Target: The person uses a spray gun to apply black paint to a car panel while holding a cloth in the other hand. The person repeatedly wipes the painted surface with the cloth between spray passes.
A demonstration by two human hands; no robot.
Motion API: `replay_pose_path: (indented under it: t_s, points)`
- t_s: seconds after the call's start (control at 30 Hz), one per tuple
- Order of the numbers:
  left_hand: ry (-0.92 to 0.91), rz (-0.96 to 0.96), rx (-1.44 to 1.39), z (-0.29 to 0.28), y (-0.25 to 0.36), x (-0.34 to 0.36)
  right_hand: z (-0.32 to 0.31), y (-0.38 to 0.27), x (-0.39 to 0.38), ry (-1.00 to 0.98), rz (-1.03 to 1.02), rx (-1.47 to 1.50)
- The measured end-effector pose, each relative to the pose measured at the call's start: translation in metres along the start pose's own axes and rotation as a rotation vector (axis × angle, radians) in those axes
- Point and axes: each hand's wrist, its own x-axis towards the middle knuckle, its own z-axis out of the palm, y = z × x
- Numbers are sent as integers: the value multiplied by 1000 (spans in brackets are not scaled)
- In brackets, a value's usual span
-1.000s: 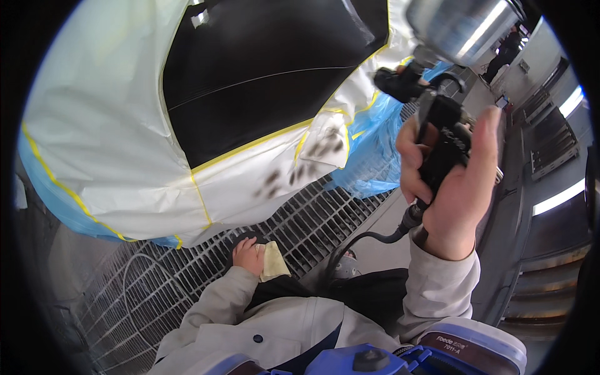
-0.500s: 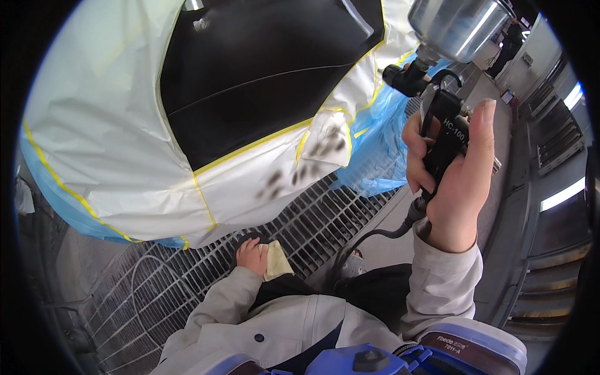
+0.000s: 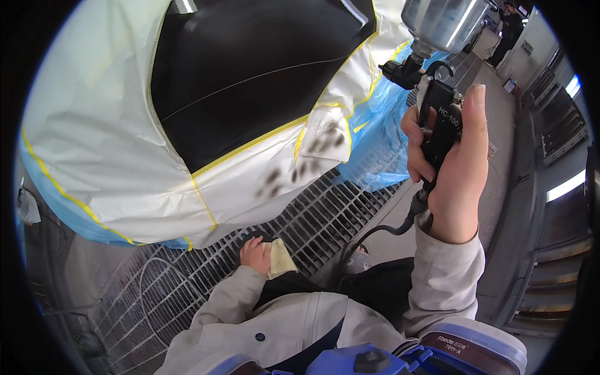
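Observation:
My right hand (image 3: 455, 169) is wrapped round the black grip of a spray gun (image 3: 441, 112), thumb up along its back and fingers at the trigger side. A metal paint cup (image 3: 447, 24) sits on top, and the nozzle points left toward a glossy black panel (image 3: 250, 81). White masking sheet (image 3: 250, 169) edged with yellow tape frames that panel; dark spray spots mark its lower right. Low by my knee, my left hand (image 3: 255, 254) is closed, with a pale yellow cloth (image 3: 280, 259) beside its fingers; the grip itself is partly hidden.
A black hose (image 3: 381, 231) runs from the gun's handle down past my leg. Blue plastic film (image 3: 378, 150) hangs at the panel's right. Metal floor grating (image 3: 312, 219) lies below. Another person (image 3: 507, 31) stands far right, near the booth wall (image 3: 550, 125).
The spray gun and my right hand have shifted slightly left and up in view. The panel also appears a little further left. My left hand stays by my knee.

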Motion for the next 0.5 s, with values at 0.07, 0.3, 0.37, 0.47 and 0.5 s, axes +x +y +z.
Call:
replay_pose_path:
  t_s: [0.07, 0.3, 0.37, 0.47, 0.5]
  points:
    - [2, 13, 2, 0, -1, 0, 1, -1, -4, -7, 23, -16]
    - [-8, 1, 7, 0, -2, 0, 8, -12, -13, -55, 1, 19]
    - [-10, -18, 0, 0, -1, 0, 7, -10, -8, -48, -49, -20]
    - [-5, -36, -14, 0, -1, 1, 3, -6, -4, -81, -93, -44]
    - [-2, -48, -24, 0, 0, 1, 2, -6, -5, -74, -70, -42]
